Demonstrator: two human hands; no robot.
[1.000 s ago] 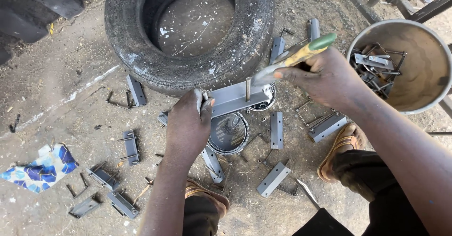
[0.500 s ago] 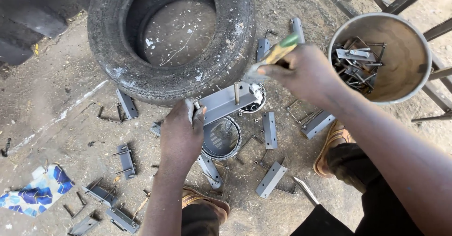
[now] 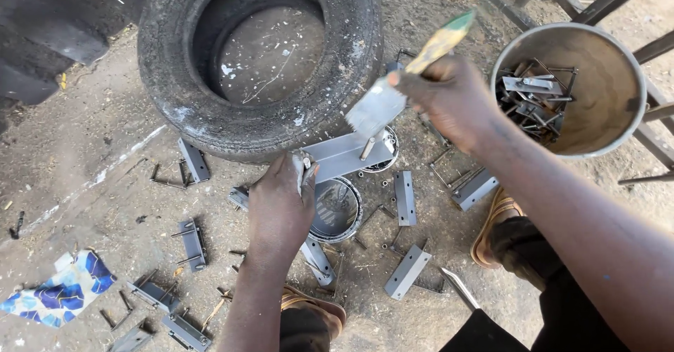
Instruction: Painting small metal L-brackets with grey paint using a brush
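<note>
Left hand (image 3: 279, 208) clamped on the near-left end of a flat metal bar (image 3: 347, 154), pinning it down over a round metal ring (image 3: 337, 210) on the dirt. Long way of the bar running left to right, tipped a bit toward the far right. A thin bolt (image 3: 367, 148) poking up from the bar near its right end.

Right hand (image 3: 449, 96) clenched round a hammer (image 3: 393, 89) with a yellow and green handle, lifted up in the air. Hammer head blurry, hanging just above and a little right of the bolt. Bolt straight below the hammer, so right hand nearer to it than the left.

Big old tire (image 3: 260, 61) on the far side, just behind the bar. Metal bucket (image 3: 569, 85) full of scrap pieces at the far right. More small brackets (image 3: 406, 197) scattered on the ground all around.

Left fingers tucked under the bar, hard to see. How the bolt sits in the bar too small to tell. Ring partly hidden by the left hand. Bucket edge cut by dark rods at the right.
</note>
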